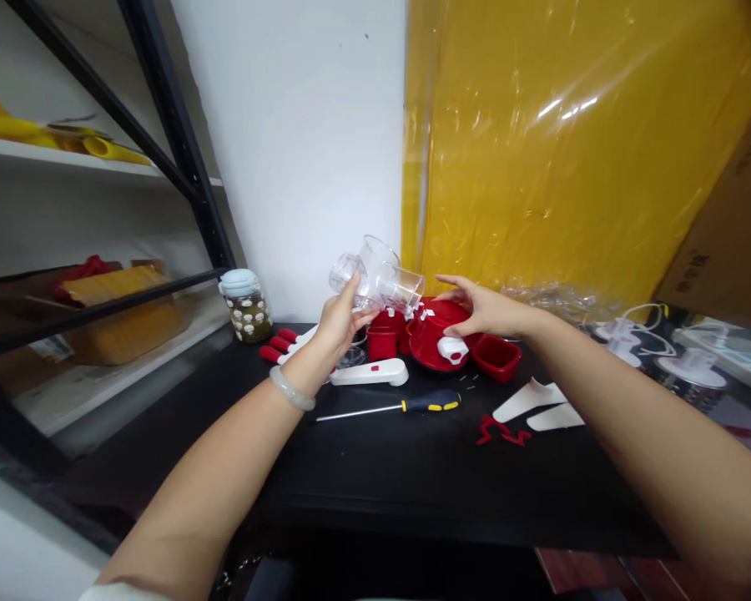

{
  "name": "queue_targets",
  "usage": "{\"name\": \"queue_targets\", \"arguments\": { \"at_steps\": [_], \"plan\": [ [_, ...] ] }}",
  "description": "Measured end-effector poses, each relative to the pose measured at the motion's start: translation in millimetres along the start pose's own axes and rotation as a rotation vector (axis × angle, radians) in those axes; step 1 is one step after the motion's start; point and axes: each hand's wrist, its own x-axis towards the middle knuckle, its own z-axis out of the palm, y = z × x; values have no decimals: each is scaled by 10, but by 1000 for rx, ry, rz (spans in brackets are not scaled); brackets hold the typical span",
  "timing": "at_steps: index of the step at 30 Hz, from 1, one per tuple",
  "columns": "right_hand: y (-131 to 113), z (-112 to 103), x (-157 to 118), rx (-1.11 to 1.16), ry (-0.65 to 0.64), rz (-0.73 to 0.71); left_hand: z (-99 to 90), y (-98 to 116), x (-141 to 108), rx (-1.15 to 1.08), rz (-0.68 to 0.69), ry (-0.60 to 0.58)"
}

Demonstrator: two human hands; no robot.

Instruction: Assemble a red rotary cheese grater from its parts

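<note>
1. Clock reference: centre on the screwdriver [435, 402] handle; 12 points away from the wearer. Shaft runs toward 9 along the black tabletop [375, 463].
2. Clear plastic vessel [393, 282], branched, with several round openings: at 11, raised off the table and tilted. Its right-hand tube end sits just beside the red housing [426, 338]; contact cannot be judged.
3. Red housing: at 12, on the table, with a white knob [452, 350] on its near side.
4. Red tub [498, 357]: at 2, open-topped, just beside the housing. Red cup [383, 342]: at 11, beneath the vessel; interior not readable.
5. Patterned jar [248, 313]: at 10, light blue lid on, dark greenish contents visible through the wall.
6. Cardboard carton [163, 332]: between 9 and 10, on the shelf; contains yellow and red material.
7. Left hand [341, 321]: between 10 and 11, closed around the vessel's lower left portion, thumb on the near side, fingers underneath.
8. Right hand [481, 310]: at 1, thumb and fingers spread wide over the housing, gripping nothing visible. Whether the fingertips touch the housing: cannot tell.
9. White handle [370, 372]: at 10, flat on the table.
</note>
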Motion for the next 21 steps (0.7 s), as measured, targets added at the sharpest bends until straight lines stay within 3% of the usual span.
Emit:
{"name": "queue_targets", "arguments": {
  "at_steps": [10, 21],
  "plan": [
    [72, -69, 6, 11, -135, -60, -9, -4, -3, -2, 31, -10],
    [10, -116, -26, -29, -237, 9, -10, -11, -2, -11, 28, -21]
  ]
}}
